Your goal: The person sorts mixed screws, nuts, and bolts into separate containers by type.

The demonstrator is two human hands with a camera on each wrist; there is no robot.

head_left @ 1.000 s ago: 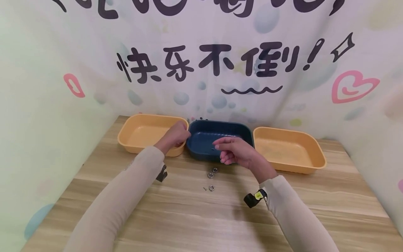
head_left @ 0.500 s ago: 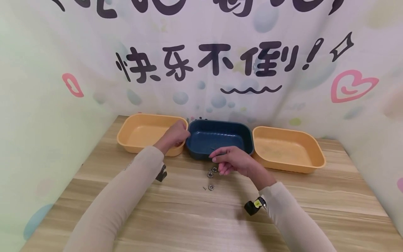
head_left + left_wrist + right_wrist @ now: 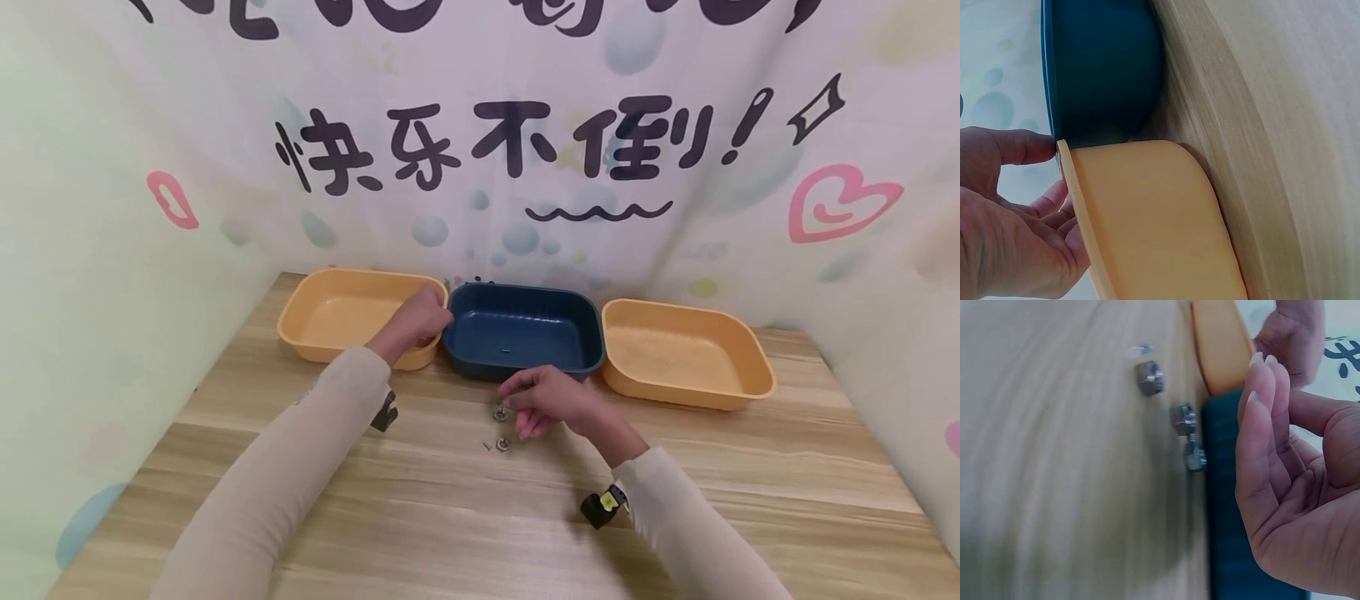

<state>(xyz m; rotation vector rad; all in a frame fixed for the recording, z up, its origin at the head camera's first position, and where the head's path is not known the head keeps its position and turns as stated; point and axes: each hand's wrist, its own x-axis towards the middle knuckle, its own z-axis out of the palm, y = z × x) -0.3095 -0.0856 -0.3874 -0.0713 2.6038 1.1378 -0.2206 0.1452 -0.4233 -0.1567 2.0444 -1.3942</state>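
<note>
Right hand [image 3: 543,402] hangs just above the small grey metal hex nuts [image 3: 500,414] on the wooden tabletop [image 3: 480,508]; fingers loosely curved, thumb apart, nothing pinched. Three nuts and a tiny screw [image 3: 1142,348] lie close together in front of the dark blue plastic tray [image 3: 522,330].

Left hand [image 3: 417,321] grips the near corner rim of the left-hand orange plastic tray [image 3: 341,314], thumb over the edge.

Risks, as judged: the nuts are small and bunched, so a pinch could nudge neighbours away or roll one off; the screw is easy to miss. A slipped nut might bounce past the tray.
</note>
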